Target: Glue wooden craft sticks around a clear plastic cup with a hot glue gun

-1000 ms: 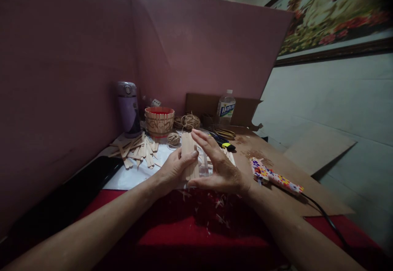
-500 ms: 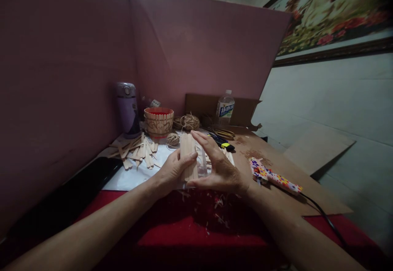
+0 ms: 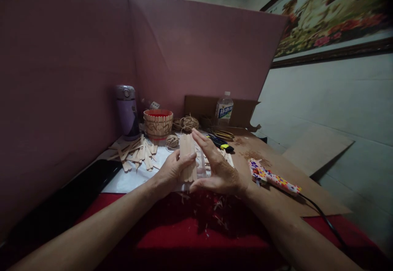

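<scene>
Hold the row of flat wooden sticks at the centre of the frame firmly in the grasping left hand, with thumb across the face. Level the ends gently with the right hand, spread wide around the right edge (perhaps touching; too dim to tell), without skewing any.

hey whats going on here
A person's left hand grips a flat row of wooden sticks, its thumb across them. The right hand is spread at their right side, fingertips near the far ends and thumb near the near ends; whether it touches them is unclear. Loose sticks lie to the left, a stick-sided tub stands behind, and a flower-patterned glue gun lies to the right.
</scene>
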The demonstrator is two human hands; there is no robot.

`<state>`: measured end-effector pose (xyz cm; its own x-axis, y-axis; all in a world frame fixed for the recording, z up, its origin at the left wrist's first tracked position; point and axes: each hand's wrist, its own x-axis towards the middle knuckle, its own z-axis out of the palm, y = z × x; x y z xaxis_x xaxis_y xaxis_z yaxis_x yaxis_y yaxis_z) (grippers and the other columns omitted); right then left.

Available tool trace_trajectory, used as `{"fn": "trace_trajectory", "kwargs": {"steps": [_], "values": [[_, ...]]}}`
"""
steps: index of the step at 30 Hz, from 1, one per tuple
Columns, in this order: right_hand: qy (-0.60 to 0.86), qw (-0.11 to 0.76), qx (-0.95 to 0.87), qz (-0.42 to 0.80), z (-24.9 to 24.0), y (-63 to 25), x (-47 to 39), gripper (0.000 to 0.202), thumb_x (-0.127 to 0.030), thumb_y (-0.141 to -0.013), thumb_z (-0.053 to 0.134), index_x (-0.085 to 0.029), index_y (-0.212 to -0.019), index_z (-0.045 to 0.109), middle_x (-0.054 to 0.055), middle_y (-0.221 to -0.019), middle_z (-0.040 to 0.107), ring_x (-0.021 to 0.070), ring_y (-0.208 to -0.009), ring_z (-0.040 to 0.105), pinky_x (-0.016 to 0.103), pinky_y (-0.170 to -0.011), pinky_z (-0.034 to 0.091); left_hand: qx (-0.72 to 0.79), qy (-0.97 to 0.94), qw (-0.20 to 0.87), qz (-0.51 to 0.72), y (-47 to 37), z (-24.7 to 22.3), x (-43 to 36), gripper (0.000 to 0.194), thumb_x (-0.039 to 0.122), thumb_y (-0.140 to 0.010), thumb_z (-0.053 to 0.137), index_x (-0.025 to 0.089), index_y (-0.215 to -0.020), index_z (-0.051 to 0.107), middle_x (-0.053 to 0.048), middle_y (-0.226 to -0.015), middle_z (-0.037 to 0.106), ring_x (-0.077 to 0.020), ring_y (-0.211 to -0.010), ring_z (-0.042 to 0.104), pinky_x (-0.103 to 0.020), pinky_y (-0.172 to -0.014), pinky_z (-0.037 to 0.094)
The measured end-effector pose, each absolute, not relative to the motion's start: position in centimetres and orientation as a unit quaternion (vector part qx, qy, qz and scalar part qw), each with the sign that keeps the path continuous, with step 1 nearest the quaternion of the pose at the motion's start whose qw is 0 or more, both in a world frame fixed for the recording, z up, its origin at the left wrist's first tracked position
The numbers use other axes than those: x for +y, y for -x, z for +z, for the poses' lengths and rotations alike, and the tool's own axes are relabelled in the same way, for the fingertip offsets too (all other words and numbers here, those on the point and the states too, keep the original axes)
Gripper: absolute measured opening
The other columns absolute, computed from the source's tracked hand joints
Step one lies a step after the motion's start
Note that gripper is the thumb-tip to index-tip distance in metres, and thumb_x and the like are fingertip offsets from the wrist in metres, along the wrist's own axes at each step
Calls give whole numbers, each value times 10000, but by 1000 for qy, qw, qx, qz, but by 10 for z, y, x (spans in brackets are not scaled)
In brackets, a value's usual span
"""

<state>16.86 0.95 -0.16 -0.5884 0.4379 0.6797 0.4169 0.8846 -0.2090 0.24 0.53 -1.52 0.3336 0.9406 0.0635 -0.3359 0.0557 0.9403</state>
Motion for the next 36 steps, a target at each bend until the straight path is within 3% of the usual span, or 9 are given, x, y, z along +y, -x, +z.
{"fn": "trace_trajectory", "kwargs": {"steps": [5,9,15,21,26,36], "values": [[242,386,-890,4,-2,-171,9,1179,-657,-630,708,-202,-1512,72,167,-1565,144,312,-1438,138,508,-1147,198,276,-449,702,479,-3,-10,3,416,384,-749,707,119,-1046,589,-90,-802,695,-197,-662,664,-313,-642,533],[238,389,-890,3,-2,-171,9,1111,-659,-679,667,-227,-1513,75,144,-1564,169,308,-1434,156,521,-1143,204,276,-444,711,471,-3,-9,3,385,389,-763,694,114,-1005,579,-84,-761,677,-195,-642,652,-314,-607,534],[240,383,-892,-2,-2,-170,9,1068,-631,-705,665,-238,-1512,86,131,-1563,176,299,-1431,168,520,-1143,205,295,-466,684,477,-3,-10,3,437,398,-746,708,124,-1050,553,-87,-794,672,-199,-639,655,-301,-586,518],[245,373,-895,3,0,-170,8,1164,-704,-621,675,-238,-1512,89,138,-1554,194,320,-1422,188,521,-1139,214,317,-495,653,478,-4,-12,3,498,440,-703,741,129,-1033,535,-64,-761,654,-172,-598,633,-277,-573,492],[246,377,-893,12,2,-171,7,1095,-677,-664,664,-257,-1509,108,129,-1543,218,317,-1415,211,517,-1129,242,309,-501,647,485,-4,-14,3,587,453,-687,754,147,-1126,513,-68,-810,670,-174,-646,647,-269,-606,484],[252,354,-900,16,1,-176,9,1185,-684,-581,721,-275,-1507,105,129,-1540,200,340,-1411,208,527,-1123,244,299,-516,653,467,-2,-12,1,639,437,-673,763,143,-1170,490,-76,-814,674,-181,-636,646,-292,-617,497]]}}
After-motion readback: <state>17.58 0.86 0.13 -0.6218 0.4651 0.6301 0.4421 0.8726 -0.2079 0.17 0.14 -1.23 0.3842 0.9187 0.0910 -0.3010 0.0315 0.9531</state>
